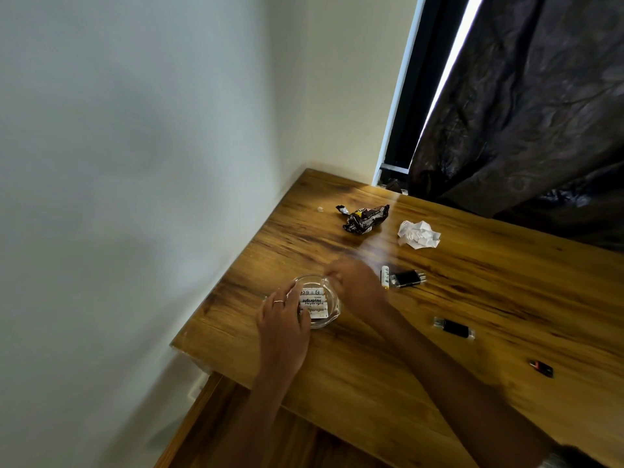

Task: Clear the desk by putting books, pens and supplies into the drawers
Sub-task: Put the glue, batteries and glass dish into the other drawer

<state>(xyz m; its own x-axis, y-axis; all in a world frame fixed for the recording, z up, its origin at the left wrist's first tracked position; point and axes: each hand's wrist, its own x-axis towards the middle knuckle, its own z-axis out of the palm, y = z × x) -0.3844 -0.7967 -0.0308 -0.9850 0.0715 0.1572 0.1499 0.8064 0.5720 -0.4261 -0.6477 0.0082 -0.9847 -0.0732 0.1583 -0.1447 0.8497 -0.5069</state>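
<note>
Both hands work our glass dish [332, 307] of batteries [312, 300]: left hand [283, 319] fingers clasp its rim, steadying; right hand [354, 282] blurred, grip indeterminate.

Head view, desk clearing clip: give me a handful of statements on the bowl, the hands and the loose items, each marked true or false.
1. The glass bowl holds white batteries. True.
2. The left hand rests on the bowl's rim. True.
3. The crumpled paper lies inside the bowl. False: it lies on the desk, far side, apart from the bowl.
4. One loose battery lies on the desk beside a black device. True.
5. The right hand holds the dark wrapper. False: the wrapper lies untouched near the wall; the hand is at the bowl, blurred.
</note>
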